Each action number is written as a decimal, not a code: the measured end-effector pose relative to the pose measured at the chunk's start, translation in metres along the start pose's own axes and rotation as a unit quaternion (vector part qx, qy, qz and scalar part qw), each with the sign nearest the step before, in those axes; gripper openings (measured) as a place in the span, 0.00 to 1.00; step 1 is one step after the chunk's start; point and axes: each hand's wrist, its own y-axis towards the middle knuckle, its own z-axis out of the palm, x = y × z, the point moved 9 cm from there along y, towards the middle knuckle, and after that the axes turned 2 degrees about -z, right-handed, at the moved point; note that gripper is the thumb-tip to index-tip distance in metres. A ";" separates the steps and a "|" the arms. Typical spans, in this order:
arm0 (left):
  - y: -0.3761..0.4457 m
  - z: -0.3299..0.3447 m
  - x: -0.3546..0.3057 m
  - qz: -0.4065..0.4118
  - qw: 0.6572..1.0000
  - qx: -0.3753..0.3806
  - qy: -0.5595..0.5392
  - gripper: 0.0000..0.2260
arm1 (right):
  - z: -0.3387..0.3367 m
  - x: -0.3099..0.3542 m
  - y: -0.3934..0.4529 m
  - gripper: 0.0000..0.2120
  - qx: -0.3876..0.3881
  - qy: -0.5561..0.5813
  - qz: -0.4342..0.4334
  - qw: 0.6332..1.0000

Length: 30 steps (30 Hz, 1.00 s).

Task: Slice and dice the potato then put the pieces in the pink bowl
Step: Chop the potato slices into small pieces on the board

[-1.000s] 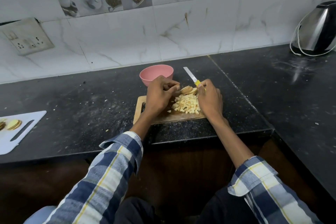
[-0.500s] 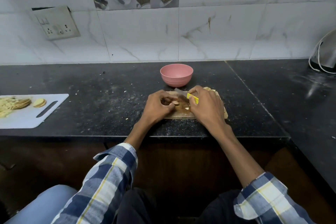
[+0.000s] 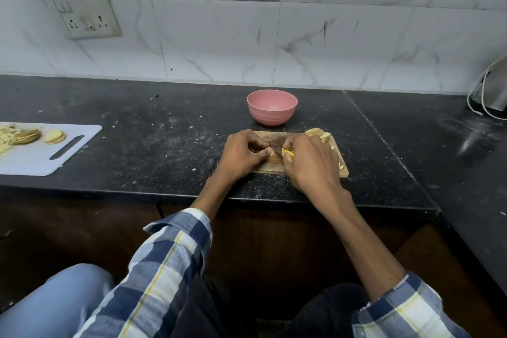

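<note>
A small wooden cutting board (image 3: pixel 341 166) lies near the counter's front edge, with the pink bowl (image 3: pixel 272 106) standing just behind it; the bowl's inside looks bare. My left hand (image 3: pixel 241 152) pinches a potato slice (image 3: pixel 270 151) flat on the board. My right hand (image 3: pixel 308 163) grips a knife by its yellow handle (image 3: pixel 288 153), and the blurred blade points left toward that slice. A few potato slices (image 3: pixel 318 133) are stacked at the board's far right corner. Diced bits (image 3: pixel 341 166) peek out along the right edge; the rest is hidden under my right hand.
A white cutting board (image 3: pixel 35 156) with sliced and chopped potato sits at the far left. A steel kettle (image 3: pixel 493 93) with its cord stands at the back right. A wall socket (image 3: pixel 85 15) hangs on the tiles. Crumbs are scattered over the black counter (image 3: pixel 153 129).
The view swung left and down. The knife went from pointing away with its blade up to lying low across the board toward my left hand. My right hand now covers the diced pile.
</note>
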 end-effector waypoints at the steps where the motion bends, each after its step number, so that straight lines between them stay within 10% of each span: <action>1: 0.001 0.000 0.001 -0.002 1.000 0.000 -0.003 0.04 | 0.000 0.002 0.000 0.07 0.001 -0.003 -0.002 1.000; 30: 0.000 -0.004 0.010 -0.034 0.998 0.006 -0.047 0.04 | -0.013 0.019 -0.022 0.09 0.022 0.012 0.034 0.999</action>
